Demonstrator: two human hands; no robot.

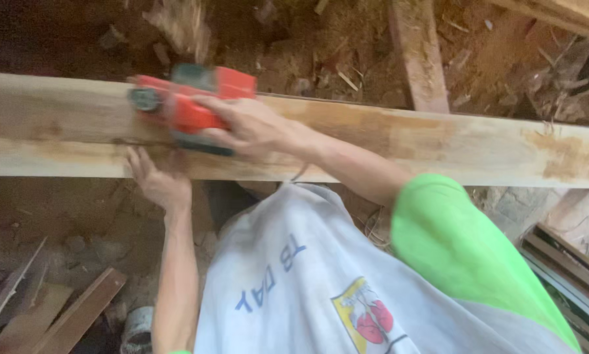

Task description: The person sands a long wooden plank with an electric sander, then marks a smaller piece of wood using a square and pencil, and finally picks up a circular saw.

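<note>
The right hand point(245, 128) is wrapped around the red electric hand planer point(190, 105), a heavy, rigid tool best gripped by its top handle, sitting on the long stiff wooden plank point(438, 141), whose near edge the left hand point(157, 180) steadies, fingers spread.

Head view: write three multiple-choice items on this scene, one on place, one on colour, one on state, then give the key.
1. Where does the planer sit?
A. on the long plank
B. on the ground
C. on a shelf

2. What colour is the planer's body?
A. blue
B. red
C. yellow

3. How is the right hand?
A. hanging free
B. flat on the ground
C. gripping the planer

Key: A, its base rests on the plank; B, red shell with dark parts; C, fingers wrap it while the left hand presses the plank's near edge.
</note>
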